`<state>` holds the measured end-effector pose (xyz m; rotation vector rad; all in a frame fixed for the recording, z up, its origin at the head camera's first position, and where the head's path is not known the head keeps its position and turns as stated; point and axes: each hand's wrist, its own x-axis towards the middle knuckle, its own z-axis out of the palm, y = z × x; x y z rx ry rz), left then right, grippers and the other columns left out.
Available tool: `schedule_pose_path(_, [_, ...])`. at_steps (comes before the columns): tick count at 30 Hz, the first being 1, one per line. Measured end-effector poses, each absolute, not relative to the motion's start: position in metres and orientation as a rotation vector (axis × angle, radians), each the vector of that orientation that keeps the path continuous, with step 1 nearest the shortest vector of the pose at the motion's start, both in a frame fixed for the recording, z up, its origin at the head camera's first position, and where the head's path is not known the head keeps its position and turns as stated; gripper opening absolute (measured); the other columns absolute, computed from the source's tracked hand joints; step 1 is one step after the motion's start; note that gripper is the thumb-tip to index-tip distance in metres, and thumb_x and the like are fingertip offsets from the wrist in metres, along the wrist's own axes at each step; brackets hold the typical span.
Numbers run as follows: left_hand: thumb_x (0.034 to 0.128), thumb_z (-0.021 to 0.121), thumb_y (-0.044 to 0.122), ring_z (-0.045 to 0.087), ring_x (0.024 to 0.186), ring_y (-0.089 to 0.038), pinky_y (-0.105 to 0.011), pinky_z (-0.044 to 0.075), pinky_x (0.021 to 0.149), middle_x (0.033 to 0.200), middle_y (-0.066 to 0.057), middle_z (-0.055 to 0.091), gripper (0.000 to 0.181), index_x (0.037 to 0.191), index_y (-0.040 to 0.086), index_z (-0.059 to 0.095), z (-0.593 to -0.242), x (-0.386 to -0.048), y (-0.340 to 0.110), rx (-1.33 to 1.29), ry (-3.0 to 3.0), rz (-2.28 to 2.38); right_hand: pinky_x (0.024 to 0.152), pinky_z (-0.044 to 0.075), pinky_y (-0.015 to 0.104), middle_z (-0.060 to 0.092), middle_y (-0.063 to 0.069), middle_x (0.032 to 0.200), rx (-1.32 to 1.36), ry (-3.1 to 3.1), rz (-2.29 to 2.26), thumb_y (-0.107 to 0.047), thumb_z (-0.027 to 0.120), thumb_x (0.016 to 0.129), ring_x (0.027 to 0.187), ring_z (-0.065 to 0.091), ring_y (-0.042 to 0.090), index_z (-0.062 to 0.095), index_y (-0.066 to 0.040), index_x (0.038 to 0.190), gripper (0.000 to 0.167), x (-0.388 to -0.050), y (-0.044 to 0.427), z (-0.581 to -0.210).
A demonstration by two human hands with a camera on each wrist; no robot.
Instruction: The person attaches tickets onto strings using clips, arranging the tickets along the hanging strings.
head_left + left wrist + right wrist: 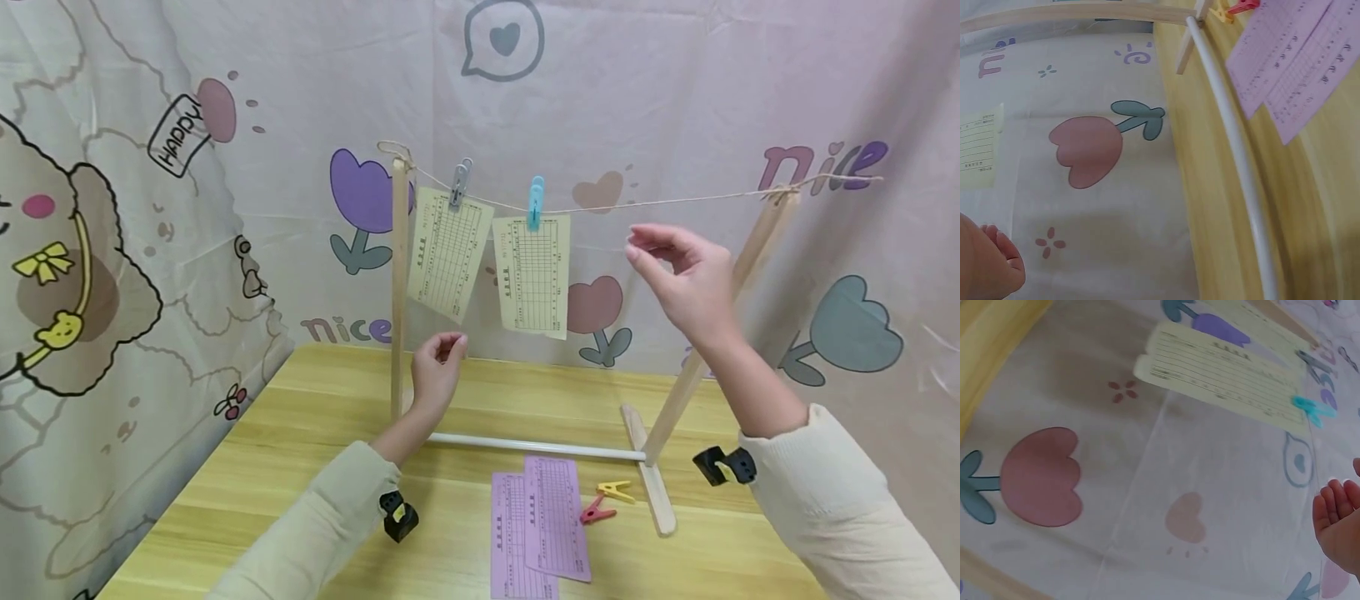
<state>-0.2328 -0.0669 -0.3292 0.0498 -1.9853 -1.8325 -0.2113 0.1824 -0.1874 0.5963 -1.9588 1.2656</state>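
Two yellow printed slips hang from a string: the left slip under a grey clip, the right slip under a blue clip. My right hand is raised to the right of the blue clip, just below the string, fingers bent and holding nothing. Lower down, my left hand is below the left slip near the wooden post, its fingers loosely curled and empty. In the right wrist view the blue clip grips the slip's end.
Two overlapping pink slips lie on the wooden table, beside a yellow clip and a red clip. A white rod joins the stand's bases; its right post leans. Behind hangs a patterned curtain.
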Motion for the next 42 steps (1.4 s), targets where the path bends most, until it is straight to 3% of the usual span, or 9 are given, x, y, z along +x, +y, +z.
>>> schedule_pose_path(14, [0.0886, 0.060, 0.010, 0.051, 0.069, -0.005, -0.011, 0.043, 0.063, 0.087, -0.017, 0.063, 0.018, 0.096, -0.006, 0.063, -0.356, -0.223, -0.072, 0.030, -2.070, -1.824, 0.076, 0.047, 0.007, 0.062, -0.024, 0.090, 0.700, -2.006, 1.282, 0.015, 0.063, 0.076, 0.080, 0.058, -0.006, 0.063, 0.014, 0.099, 0.023, -0.200, 0.193, -0.240])
schedule_pose_path(22, [0.0890, 0.059, 0.009, 0.054, 0.071, -0.006, -0.011, 0.045, 0.063, 0.089, -0.019, 0.064, 0.018, 0.098, -0.007, 0.063, -0.381, -0.217, -0.076, 0.040, -2.133, -1.802, 0.078, 0.046, 0.006, 0.060, -0.028, 0.093, 0.667, -2.072, 1.239, 0.015, 0.064, 0.075, 0.084, 0.057, -0.007, 0.064, 0.013, 0.098, 0.023, -0.191, 0.205, -0.280])
schedule_pose_path(33, [0.0892, 0.059, 0.009, 0.056, 0.074, -0.011, -0.012, 0.045, 0.064, 0.091, -0.020, 0.064, 0.018, 0.099, -0.006, 0.062, -0.413, -0.206, -0.079, 0.085, -2.227, -1.803, 0.077, 0.043, 0.003, 0.061, -0.023, 0.096, 0.609, -2.144, 1.196, 0.014, 0.068, 0.071, 0.085, 0.055, -0.009, 0.067, 0.008, 0.095, 0.025, -0.179, 0.219, -0.338])
schedule_pose_path(42, [0.0889, 0.059, 0.009, 0.054, 0.071, -0.007, -0.012, 0.045, 0.062, 0.089, -0.020, 0.064, 0.021, 0.099, -0.009, 0.061, -0.427, -0.192, -0.077, 0.047, -2.274, -1.838, 0.074, 0.045, 0.004, 0.063, -0.022, 0.095, 0.558, -2.187, 1.271, 0.015, 0.067, 0.072, 0.082, 0.055, -0.010, 0.066, 0.009, 0.094, 0.022, -0.166, 0.230, -0.381])
